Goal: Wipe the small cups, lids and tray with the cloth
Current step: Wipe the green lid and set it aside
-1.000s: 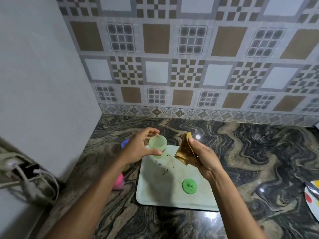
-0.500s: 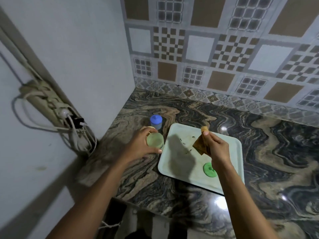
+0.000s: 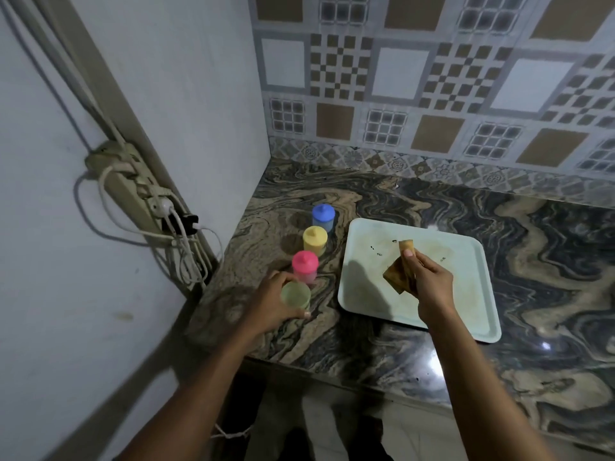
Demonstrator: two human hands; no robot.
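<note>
My left hand (image 3: 271, 304) grips a pale green cup (image 3: 295, 295) without a lid, low over the counter, just in front of a row of three lidded cups: pink (image 3: 305, 266), yellow (image 3: 314, 240) and blue (image 3: 323, 216). The pale tray (image 3: 466, 261) lies to their right, with dark crumbs and stains on it. Over the tray's middle, my right hand (image 3: 432, 287) holds a folded brown-yellow cloth (image 3: 397, 276). The green lid that lay on the tray is hidden behind my right arm.
The marbled counter (image 3: 549, 261) ends at a front edge (image 3: 332, 367) near me. A white side wall (image 3: 149, 128) on the left carries a power strip (image 3: 133, 191) with plugs and cables. Patterned tiles (image 3: 432, 78) back the counter.
The view swung left and down. My left hand carried the green cup off the tray and leftwards to the counter beside the pink cup. My right hand stayed above the tray with the cloth.
</note>
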